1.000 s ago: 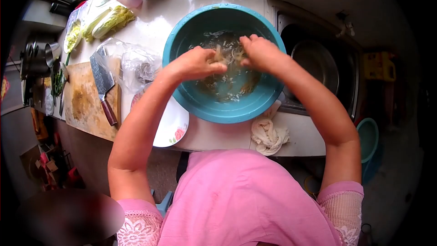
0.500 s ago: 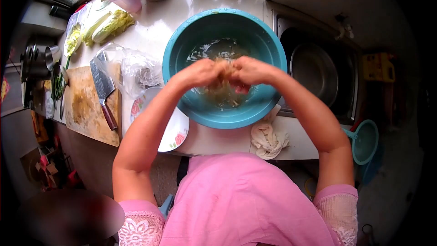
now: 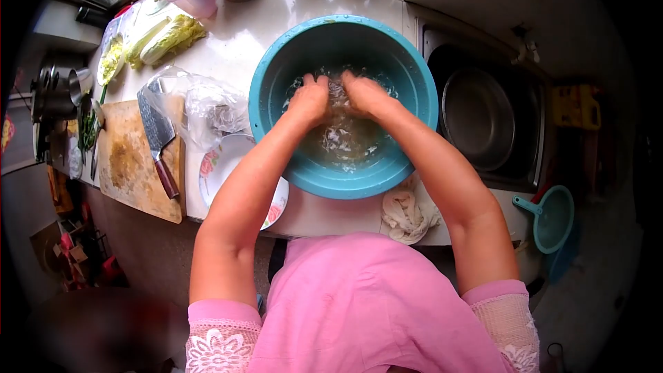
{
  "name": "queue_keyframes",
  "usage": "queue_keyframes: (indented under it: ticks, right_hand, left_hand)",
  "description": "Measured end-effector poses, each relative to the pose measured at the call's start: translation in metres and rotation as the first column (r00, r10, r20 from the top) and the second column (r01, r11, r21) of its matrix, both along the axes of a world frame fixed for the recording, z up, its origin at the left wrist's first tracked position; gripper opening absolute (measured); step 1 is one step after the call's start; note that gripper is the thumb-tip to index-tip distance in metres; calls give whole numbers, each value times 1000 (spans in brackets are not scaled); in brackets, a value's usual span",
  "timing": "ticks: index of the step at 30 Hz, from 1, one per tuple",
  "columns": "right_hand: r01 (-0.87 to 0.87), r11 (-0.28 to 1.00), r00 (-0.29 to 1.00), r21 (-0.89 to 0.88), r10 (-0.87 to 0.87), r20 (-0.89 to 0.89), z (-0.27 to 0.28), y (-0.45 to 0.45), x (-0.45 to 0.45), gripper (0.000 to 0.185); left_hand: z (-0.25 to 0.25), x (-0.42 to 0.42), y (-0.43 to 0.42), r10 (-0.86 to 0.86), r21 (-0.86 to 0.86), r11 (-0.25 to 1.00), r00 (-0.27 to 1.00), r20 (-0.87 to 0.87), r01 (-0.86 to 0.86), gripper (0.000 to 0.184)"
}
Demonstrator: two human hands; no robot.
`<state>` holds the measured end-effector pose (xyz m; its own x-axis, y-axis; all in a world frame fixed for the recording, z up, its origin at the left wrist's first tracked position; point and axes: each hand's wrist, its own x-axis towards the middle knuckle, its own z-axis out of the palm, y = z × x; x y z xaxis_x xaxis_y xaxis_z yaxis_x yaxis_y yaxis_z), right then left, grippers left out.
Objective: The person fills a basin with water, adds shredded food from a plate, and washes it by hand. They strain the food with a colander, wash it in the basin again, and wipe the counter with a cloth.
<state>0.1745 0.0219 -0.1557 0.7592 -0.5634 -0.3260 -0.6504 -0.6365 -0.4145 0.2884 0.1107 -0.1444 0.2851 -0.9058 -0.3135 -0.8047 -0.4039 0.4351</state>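
Observation:
A wide teal plastic basin [image 3: 261,90] stands on the counter with cloudy, rippling water [image 3: 345,139] in it. My left hand [image 3: 310,101] dips into the water left of the middle, fingers stretched forward and partly under the surface. Across a small gap, my right hand [image 3: 366,95] reaches in the same way, with its fingers extended and their tips hidden. Neither hand shows a thing gripped. Glare and ripples hide what lies beneath them.
Left of the basin are a patterned plate [image 3: 209,183], a clear plastic bag [image 3: 207,103], and a cleaver [image 3: 157,128] on a wooden cutting board [image 3: 123,159]. Cabbage [image 3: 173,38] lies behind. On the right are a sink with a metal bowl [image 3: 476,121] and a cloth [image 3: 407,214].
Both hands were together above the water around a wet, brownish clump. Now they are apart and lower, in the water, and the clump no longer shows between them.

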Motion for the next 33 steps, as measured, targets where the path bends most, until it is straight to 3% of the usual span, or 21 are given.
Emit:
queue_keyframes:
  ticks: [1,2,4,6,8,10,12,13,14,15,17,19,20,21,22,24,25,26,29,30,33]
  right_hand:
    - [3,1000,1000,-1,-3,-1,0,0,-1,35]
    - [-50,985,998,164,44,37,0,0,-3,25]
    - [-107,941,993,321,85,82,19,3,-5,17]
    - [140,725,986,674,-161,-32,62,3,-11,13]
    - [132,701,990,701,-129,-57,84,1,-17,19]
    - [-53,829,998,556,27,55,94,-1,-24,24]
    - [-73,873,996,482,90,-12,96,-5,-31,24]
    - [-182,955,983,234,186,3,89,-5,-36,29]
    - [-282,959,959,-30,282,-7,84,-5,-39,36]
    - [-235,967,971,-101,229,-71,87,5,-43,50]
    - [-316,942,932,-114,286,-221,64,18,-46,58]
    - [-370,928,890,-44,340,-304,39,35,-43,41]
    - [-337,921,935,-197,302,-188,22,48,-44,33]
    - [-267,950,958,-163,242,-154,11,51,-38,32]
    - [-195,973,976,-122,181,-122,4,52,-33,30]
    - [-254,962,966,99,248,73,-2,32,-29,21]
    - [82,901,983,425,-3,-183,36,29,-20,15]
    - [67,862,997,503,-45,-55,35,22,-23,15]
    - [17,940,993,341,-56,105,36,11,-26,15]
    - [114,891,989,439,-144,37,55,11,-26,18]
    - [235,807,962,541,-274,-10,90,6,-24,29]
  left_hand:
    - [-3,4,-4,-60,-28,998,990,-129,57,37]
    - [-4,10,-8,-123,-64,992,959,-254,111,28]
    - [8,16,-4,-33,-63,998,932,-361,11,14]
    - [27,24,0,97,58,995,787,-609,-77,17]
    - [59,27,6,186,156,982,605,-774,-103,25]
    - [84,23,11,213,167,977,603,-769,-133,28]
    - [85,25,14,44,101,994,716,-697,37,21]
    - [86,23,16,-90,27,989,744,-662,143,19]
    - [75,23,18,-189,-27,977,795,-576,213,34]
    - [64,17,22,-251,-25,965,884,-395,262,45]
    - [48,-1,30,-321,106,936,938,-132,335,72]
    - [33,-25,35,-386,236,901,921,48,365,60]
    - [17,-33,35,-423,332,870,898,119,366,54]
    - [-2,-40,39,-400,223,912,866,299,344,47]
    - [-5,-40,38,-400,225,912,866,299,343,47]
    - [-12,-31,27,-221,72,973,975,39,217,39]
    - [-9,-20,19,-257,26,965,961,-99,261,25]
    - [-8,-16,15,-200,49,976,961,-189,213,17]
    - [1,2,13,-20,-118,992,839,-543,-53,18]
    - [35,0,13,138,46,988,697,-703,-150,18]
    - [49,9,11,212,80,962,531,-821,-261,24]
